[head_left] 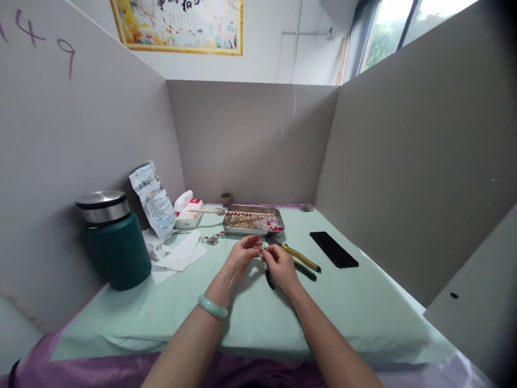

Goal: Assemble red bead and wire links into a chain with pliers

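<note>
My left hand (243, 253) and my right hand (281, 265) meet above the green cloth, fingertips pinched together. Between them is a small silvery piece (262, 250), too tiny to make out further. A jade-green bangle (212, 306) circles my left wrist. Beside my right hand lie yellow-handled pliers (302, 257) and dark green-handled pliers (305, 271). A dark curved handle (270, 279) shows under that hand, the rest of it hidden. Just beyond is a metal tray (234, 232) of gold, clear and red beads. A beaded chain (213, 238) rests left of it.
A wooden stick (210, 211) with red beads lies across the tray. At left stand a teal flask (117, 250), a foil pouch (152, 199) and a tissue pack (189, 215) near white papers (181, 257). A black phone (333, 249) lies right. Grey partitions (254, 140) enclose the table.
</note>
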Demonstrator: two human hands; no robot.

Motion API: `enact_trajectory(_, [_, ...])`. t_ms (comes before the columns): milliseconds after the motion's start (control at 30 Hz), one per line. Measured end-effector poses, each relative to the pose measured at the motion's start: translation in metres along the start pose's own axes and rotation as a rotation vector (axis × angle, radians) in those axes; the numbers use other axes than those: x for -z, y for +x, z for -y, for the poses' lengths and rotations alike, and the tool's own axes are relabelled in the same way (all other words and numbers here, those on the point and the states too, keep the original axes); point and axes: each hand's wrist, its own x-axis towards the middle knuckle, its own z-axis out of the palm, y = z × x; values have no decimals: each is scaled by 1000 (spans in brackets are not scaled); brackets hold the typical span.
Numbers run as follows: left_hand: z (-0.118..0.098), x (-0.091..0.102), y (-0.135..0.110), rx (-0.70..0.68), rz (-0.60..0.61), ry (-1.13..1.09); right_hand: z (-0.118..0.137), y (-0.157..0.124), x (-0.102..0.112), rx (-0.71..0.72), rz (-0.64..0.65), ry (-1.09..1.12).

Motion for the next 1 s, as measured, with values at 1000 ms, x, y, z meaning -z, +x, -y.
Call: enact_trajectory(1000, [-9, -10, -10, 116, 233, -135, -5, 6, 0, -115, -4, 405])
